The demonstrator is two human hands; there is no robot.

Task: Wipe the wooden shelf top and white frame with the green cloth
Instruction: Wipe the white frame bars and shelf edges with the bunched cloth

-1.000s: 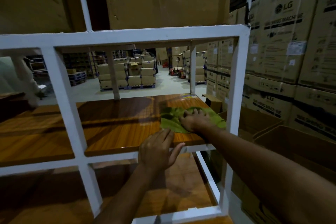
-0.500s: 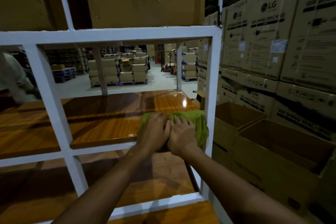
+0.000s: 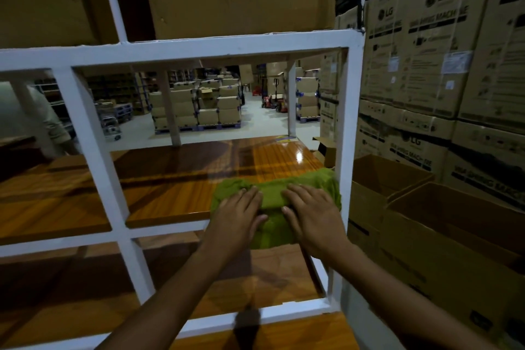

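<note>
You're working in dim, warm light; the brightest area is the pale warehouse floor [image 3: 255, 125] far behind the rack. A small hard glare spot sits near the far right corner of the wooden shelf top [image 3: 176, 179], and dark bands of shadow cross its grain. The white frame [image 3: 199, 50] bows with wide-angle distortion. The LG boxes [image 3: 426, 65] on your right smear soft toward the edge, and the lower shelf [image 3: 71, 293] lies in deep shadow.

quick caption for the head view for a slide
Left hand and right hand press the green cloth onto the wooden shelf top beside the white frame.
</note>
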